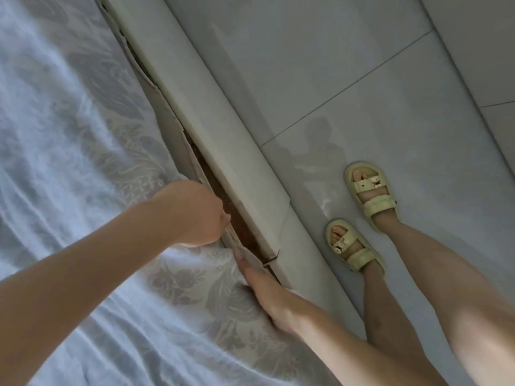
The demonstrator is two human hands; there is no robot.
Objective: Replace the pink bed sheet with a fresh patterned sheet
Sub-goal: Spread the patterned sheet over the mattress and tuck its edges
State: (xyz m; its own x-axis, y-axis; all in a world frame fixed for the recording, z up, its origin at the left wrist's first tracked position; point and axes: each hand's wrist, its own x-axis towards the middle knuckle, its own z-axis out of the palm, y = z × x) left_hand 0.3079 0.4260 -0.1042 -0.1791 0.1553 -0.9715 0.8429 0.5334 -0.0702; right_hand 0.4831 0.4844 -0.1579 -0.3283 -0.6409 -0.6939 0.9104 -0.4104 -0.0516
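1. One patterned sheet, pale blue with a grey leaf-and-flower print, covers the bed on the inner side of the bed rail, with its border lying right along the rail. No pink sheet shows anywhere, so I judge the swap made and the tucking-in to be the step in hand.
2. Left hand, against the rail's inner side, is curled with knuckles up and fingers turned down at the sheet's edge. It seems to grip that edge to feed it into the brown gap beside the rail.
3. Right hand, further along the rail toward the person, lies edge-on against the sheet's border with its fingers straight. It is likely pressing the cloth down to hold it taut for the other hand.
4. Beyond the rail's outer side is the tiled floor, where the person stands in pale yellow sandals, close to the rail for reach.
5. Left fingertips are hidden behind the hand itself. How deep the sheet goes into the gap cannot be told, and most of the bed is cut off at the picture's edge.
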